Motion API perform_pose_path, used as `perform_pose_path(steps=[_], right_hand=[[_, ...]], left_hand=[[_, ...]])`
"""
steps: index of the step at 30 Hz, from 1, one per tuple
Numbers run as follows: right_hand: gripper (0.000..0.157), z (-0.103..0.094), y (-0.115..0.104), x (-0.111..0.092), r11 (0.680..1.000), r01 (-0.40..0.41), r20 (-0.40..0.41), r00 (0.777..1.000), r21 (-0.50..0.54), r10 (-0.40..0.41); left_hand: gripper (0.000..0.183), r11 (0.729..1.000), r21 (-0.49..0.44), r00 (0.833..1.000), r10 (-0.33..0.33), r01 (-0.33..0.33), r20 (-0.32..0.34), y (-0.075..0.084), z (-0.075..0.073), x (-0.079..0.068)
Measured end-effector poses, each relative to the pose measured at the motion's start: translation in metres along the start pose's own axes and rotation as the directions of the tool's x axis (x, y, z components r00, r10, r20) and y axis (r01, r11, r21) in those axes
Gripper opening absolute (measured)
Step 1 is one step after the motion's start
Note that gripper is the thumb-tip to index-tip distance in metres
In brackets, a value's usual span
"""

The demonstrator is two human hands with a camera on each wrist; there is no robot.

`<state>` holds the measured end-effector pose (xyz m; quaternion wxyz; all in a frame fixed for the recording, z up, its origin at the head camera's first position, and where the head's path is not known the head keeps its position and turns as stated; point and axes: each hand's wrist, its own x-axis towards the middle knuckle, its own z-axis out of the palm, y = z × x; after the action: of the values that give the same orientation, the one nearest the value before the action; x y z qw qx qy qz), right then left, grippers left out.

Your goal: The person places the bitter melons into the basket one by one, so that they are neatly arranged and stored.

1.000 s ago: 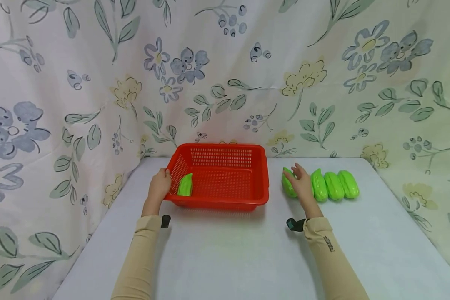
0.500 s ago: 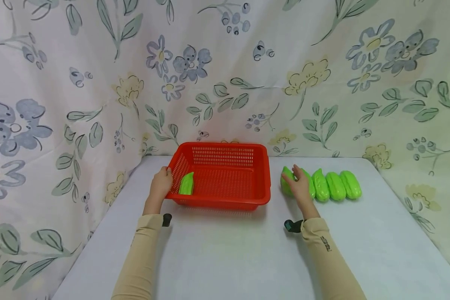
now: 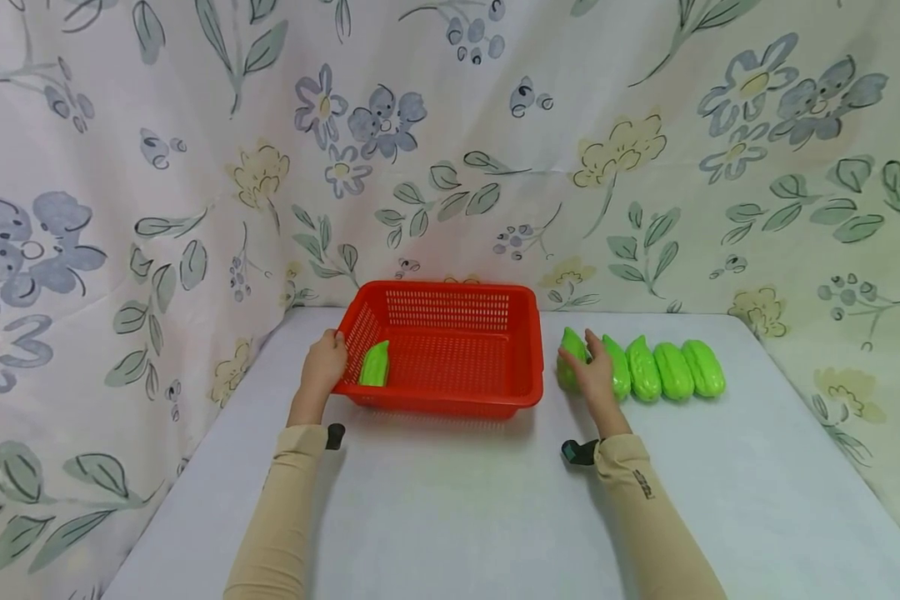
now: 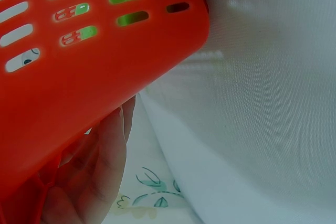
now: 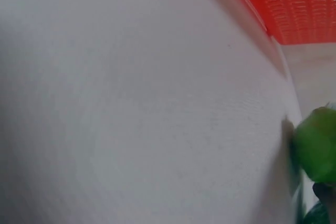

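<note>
In the head view a red plastic basket [image 3: 450, 400] stands at the back of the table. My left hand [image 3: 324, 364] grips its left rim; the left wrist view shows the fingers [image 4: 105, 150] curled against the red wall [image 4: 105, 82]. One bright green bitter melon [image 3: 375, 364] lies inside at the left. To the basket's right, my right hand [image 3: 598, 373] holds the leftmost melon [image 3: 569, 358] of a row, thumb and fingers around it. That melon [image 5: 317, 142] shows at the right edge of the right wrist view, the hand there mostly out of frame.
Several more bitter melons [image 3: 676, 372] stand side by side just right of my right hand. A floral cloth [image 3: 450, 125] hangs behind the white table [image 3: 450, 500] and down its sides. A dark wrist device [image 3: 579, 452] sits by the right cuff.
My right hand and the leftmost melon have shifted slightly left, away from the row, so more of the neighbouring melon shows. My left hand stays on the basket rim.
</note>
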<state>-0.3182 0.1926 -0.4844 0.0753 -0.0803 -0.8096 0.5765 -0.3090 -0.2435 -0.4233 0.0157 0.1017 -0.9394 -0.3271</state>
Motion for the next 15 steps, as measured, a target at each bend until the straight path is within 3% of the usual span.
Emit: perform_pose_path(steps=[15], right_hand=[[0.073, 0.0056, 0.0018, -0.0025, 0.998, -0.062, 0.017, 0.998, -0.007, 0.062]], left_hand=[[0.052, 1.0, 0.005, 1.0, 0.001, -0.001, 0.005, 0.0009, -0.0006, 0.0007]])
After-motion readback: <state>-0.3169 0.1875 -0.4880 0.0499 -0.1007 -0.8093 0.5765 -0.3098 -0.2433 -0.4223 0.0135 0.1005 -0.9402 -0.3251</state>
